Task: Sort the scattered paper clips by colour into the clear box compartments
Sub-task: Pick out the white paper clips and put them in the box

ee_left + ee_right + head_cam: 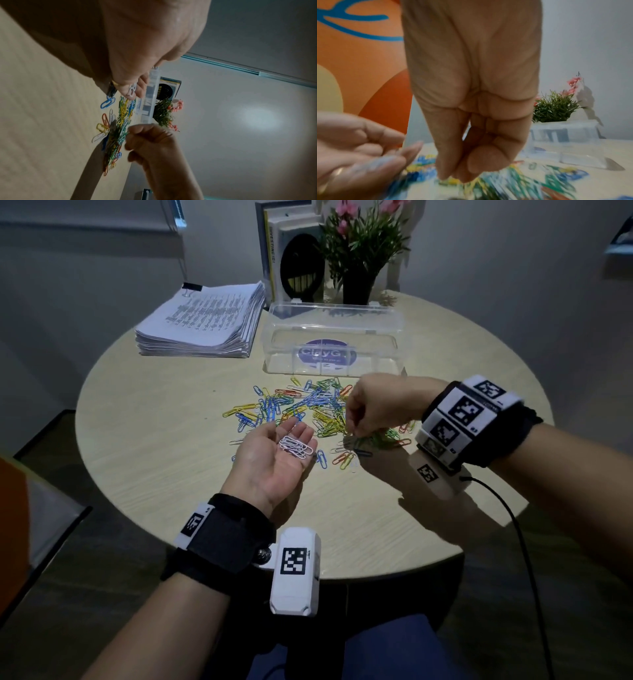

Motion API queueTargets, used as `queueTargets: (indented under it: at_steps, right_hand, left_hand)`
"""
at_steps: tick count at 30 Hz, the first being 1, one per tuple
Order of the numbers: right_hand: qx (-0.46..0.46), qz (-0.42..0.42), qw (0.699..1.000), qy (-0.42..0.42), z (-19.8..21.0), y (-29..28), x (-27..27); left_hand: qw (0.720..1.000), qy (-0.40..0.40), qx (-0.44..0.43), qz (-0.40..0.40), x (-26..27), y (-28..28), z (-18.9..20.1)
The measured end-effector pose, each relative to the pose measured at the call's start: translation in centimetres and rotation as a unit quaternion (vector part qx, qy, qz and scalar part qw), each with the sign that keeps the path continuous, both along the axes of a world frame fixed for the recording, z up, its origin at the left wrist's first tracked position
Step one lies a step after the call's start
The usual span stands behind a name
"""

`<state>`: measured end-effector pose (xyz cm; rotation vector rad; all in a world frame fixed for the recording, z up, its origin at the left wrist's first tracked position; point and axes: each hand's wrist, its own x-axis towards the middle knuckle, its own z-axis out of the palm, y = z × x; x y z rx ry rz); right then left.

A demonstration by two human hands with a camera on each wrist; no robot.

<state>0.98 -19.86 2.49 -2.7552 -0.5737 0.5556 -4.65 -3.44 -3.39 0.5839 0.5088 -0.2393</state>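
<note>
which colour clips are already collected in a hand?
The white clips: a small bunch lies in the upturned left hand. Blue, yellow, green and orange ones are in the pile on the table.

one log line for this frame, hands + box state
left hand: palm up, carries white paper clips | right hand: fingers curled over mixed clip pile, pinch unclear | clear box: lid shut

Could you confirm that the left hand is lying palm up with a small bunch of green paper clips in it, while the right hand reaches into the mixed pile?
Not quite: the paper clips in the left hand are white, not green, as the head view shows. The rest holds: that hand lies palm up and the right hand reaches into the mixed pile.
</note>
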Motion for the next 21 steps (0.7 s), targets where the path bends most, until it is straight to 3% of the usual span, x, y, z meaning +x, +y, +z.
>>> queueTargets:
  at_steps: [4, 9, 17, 21]
  right_hand:
    - [-0.036, 0.051, 0.998, 0.031, -1.5, -0.7, -1.1]
    - [-0.077, 0.080, 0.994, 0.007, -2.4, -0.7, -1.2]
    - [-0.031, 0.029, 0.999, -0.008, -1.1, -0.7, -0.2]
    - [-0.027, 0.028, 0.998, -0.055, -1.9, 0.4, 0.1]
  left_hand:
    - [1.000, 0.003, -0.003, 0.006, 0.1, 0.1, 0.3]
    - [1.000, 0.004, 0.001, 0.004, 0.0, 0.0, 0.3]
    - [1.000, 0.006, 0.005, 0.007, 0.0, 0.1, 0.1]
    - [1.000, 0.004, 0.003, 0.009, 0.1, 0.2, 0.4]
